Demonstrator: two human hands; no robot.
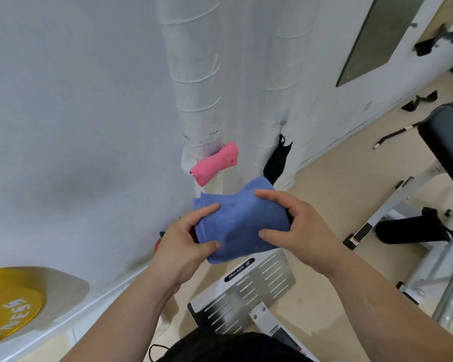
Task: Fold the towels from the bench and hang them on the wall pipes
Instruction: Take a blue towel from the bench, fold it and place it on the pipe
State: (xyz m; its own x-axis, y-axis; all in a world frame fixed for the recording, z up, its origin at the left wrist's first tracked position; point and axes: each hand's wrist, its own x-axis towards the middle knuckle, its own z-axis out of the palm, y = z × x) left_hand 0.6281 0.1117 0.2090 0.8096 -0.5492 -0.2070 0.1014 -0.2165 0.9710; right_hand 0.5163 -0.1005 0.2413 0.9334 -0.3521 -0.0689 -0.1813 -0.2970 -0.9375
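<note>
Now left hand, right hand both grip one blue towel; one pink towel on pipe

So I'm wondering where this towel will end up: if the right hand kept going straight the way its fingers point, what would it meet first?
The right hand points left across the blue towel it grips, so it would probably meet the left hand first; depth is unclear.

Folded blue towel, held aloft
</note>
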